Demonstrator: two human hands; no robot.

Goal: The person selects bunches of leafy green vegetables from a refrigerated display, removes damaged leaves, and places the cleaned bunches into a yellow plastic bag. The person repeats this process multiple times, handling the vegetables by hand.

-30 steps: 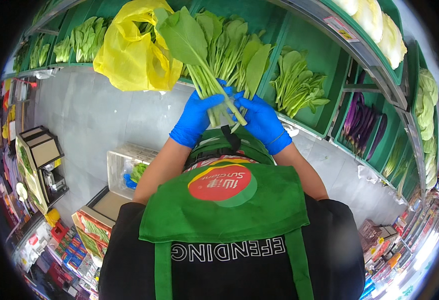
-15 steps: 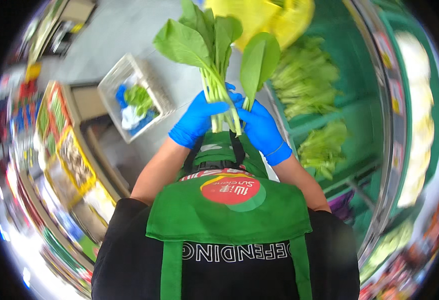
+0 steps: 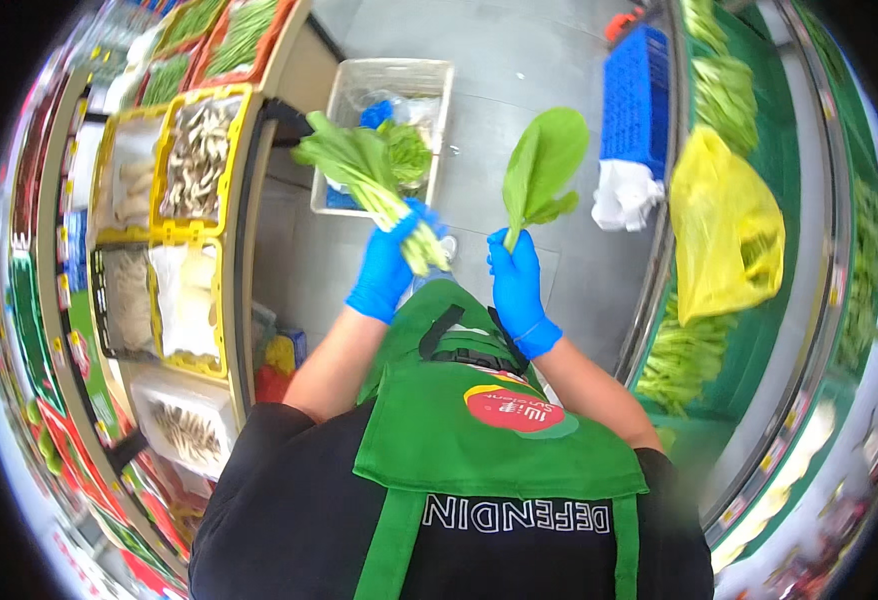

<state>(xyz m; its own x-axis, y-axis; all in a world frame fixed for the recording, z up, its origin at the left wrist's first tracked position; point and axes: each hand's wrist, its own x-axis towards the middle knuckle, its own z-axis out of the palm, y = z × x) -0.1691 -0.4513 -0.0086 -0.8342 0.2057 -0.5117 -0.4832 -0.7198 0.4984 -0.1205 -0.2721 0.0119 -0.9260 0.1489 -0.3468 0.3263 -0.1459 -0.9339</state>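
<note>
Both of my hands wear blue gloves. My left hand is closed around the stems of a bunch of leafy greens, whose leaves point up and to the left. The bunch's cut ends stick out below the fingers. In my right hand a single leafy green stalk is pinched near its base, its broad leaf upward. The hands are apart, in front of my green apron. Beyond the left hand stands a white crate on the floor, holding a lettuce-like green, blue pieces and clear plastic.
On the right, a green display shelf carries several bunches of greens and a yellow plastic bag. A blue crate with a white bag stands beside it. Yellow-edged trays of mushrooms fill the left rack. Grey floor tiles lie between.
My hands have moved apart, separating the single stalk from the bunch. My view has turned left; the white crate now lies ahead and the mushroom trays appear closer.
</note>
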